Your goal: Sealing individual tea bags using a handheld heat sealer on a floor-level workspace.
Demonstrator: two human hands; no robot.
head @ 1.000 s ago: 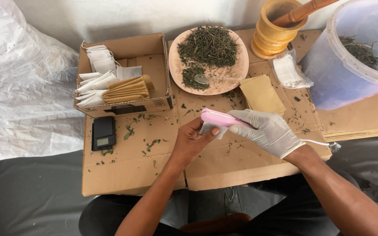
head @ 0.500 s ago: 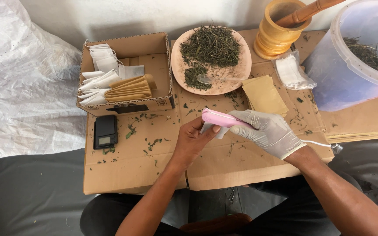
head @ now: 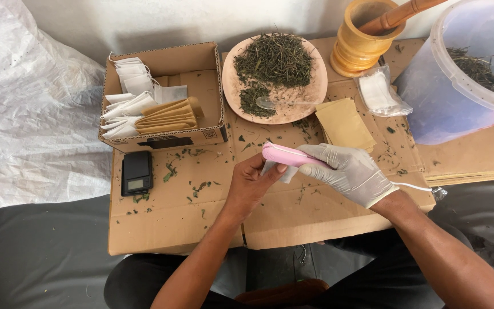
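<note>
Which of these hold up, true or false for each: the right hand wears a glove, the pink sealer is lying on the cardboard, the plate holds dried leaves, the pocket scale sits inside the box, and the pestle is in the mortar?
1. The right hand wears a pale glove. True.
2. The pink sealer lies on the cardboard sheet. False: the right hand holds it up, closed over a small white sachet that the bare left hand pinches.
3. The plate holds dried green leaves. True.
4. The black pocket scale sits inside the cardboard box. False: it lies on the sheet in front of the box.
5. The wooden pestle stands in the mortar. True.
</note>
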